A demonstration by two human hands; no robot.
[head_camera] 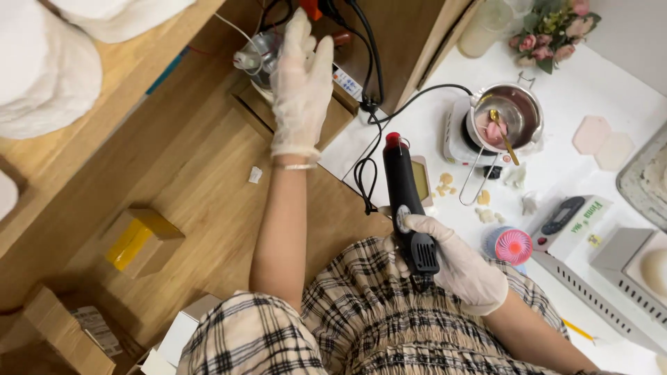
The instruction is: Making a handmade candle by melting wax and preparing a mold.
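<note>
My right hand [455, 260], in a white glove, grips the handle of a black heat gun [403, 191] with a red nozzle pointing away from me. A black cord [367, 173] runs from it up toward a power strip [346, 82]. My left hand [300, 83], also gloved, reaches out with fingers spread toward a small clear object [257, 55] and the plugs above the floor. It holds nothing. A thin bracelet sits on that wrist.
On the white table a metal pot [515, 107] with pink wax and a spoon sits on a small heater. Nearby are a pink mini fan [513, 246], a small scale [570, 215], pink slabs [603, 142], flowers [552, 31]. Cardboard boxes [142, 239] lie on the wooden floor.
</note>
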